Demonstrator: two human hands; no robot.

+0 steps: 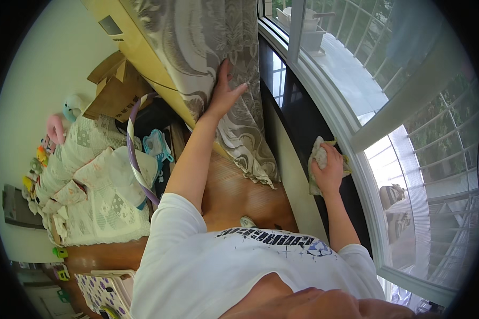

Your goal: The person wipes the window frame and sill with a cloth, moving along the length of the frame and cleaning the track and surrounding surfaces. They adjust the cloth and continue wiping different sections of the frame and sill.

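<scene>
My right hand [328,169] is closed on a crumpled light cloth with yellow-green edging [315,181], which it presses on the dark, glossy window sill [299,115]. To the left, my left hand [225,89] lies against a grey patterned curtain [239,48] with its thumb and fingers spread. Whether its fingers pinch any of the fabric cannot be told. The curtain hangs at the sill's left, and its gathered hem reaches down near the wooden floor [243,195].
White window frames [335,87] and barred windows curve along the right. On the left are a yellow cabinet [123,28], an open cardboard box [115,89], a purple-and-white hoop [131,147] and a bed with a patchwork cover [99,215] and plush toys.
</scene>
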